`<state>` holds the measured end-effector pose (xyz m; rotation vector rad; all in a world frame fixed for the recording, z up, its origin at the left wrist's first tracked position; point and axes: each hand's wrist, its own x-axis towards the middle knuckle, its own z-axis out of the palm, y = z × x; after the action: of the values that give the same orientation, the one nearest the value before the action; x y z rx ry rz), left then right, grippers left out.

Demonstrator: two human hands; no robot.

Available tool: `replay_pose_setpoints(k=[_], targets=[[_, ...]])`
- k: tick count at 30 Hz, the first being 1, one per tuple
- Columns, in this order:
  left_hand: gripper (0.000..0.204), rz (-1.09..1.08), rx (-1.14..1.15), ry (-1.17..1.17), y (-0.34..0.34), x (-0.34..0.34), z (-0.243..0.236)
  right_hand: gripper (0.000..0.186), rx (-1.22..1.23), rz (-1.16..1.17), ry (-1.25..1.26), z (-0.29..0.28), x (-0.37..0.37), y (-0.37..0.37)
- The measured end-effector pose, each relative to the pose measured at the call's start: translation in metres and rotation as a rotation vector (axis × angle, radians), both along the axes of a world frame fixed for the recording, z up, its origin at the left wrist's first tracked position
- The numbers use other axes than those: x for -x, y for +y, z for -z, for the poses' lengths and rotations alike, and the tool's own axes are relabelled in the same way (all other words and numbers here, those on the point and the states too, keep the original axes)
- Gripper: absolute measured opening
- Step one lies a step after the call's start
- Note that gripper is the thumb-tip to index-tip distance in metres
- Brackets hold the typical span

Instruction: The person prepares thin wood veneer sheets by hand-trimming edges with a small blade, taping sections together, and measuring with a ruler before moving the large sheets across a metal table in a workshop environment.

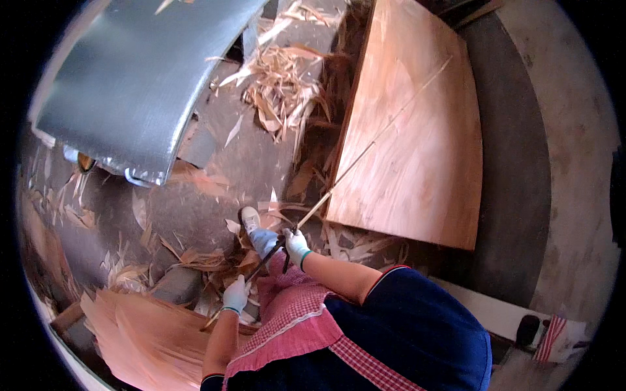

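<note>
A long thin pole runs slantwise from beside my lap up over a stack of wooden sheets at the right. Its far stretch is pale and slim; between my hands it looks dark. My right hand, in a white glove with a green cuff, is closed round the pole near my knee. Lower down and to the left, my gloved left hand is closed on the pole's near part. A short dark piece hangs just under my right hand; what it is, I cannot make out.
A large grey metal-topped table stands at the far left. Wood scraps lie heaped on the floor between it and the stack. Thin reddish veneer sheets lie at the near left. A pale bench is at the right.
</note>
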<state>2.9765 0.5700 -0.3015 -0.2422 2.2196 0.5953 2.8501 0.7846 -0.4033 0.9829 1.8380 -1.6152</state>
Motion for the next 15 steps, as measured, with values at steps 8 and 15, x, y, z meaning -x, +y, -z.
replay_pose_setpoints(k=[8, 15], targets=[[0.038, 0.289, -0.376, -0.31, 0.038, 0.049, 0.069, 0.025, -0.826, -1.47, -0.19, 0.068, 0.0, 0.081], [0.03, 0.148, -0.451, -0.298, 0.082, 0.039, 0.073, 0.032, -0.91, -0.847, -0.434, 0.056, 0.021, 0.116]])
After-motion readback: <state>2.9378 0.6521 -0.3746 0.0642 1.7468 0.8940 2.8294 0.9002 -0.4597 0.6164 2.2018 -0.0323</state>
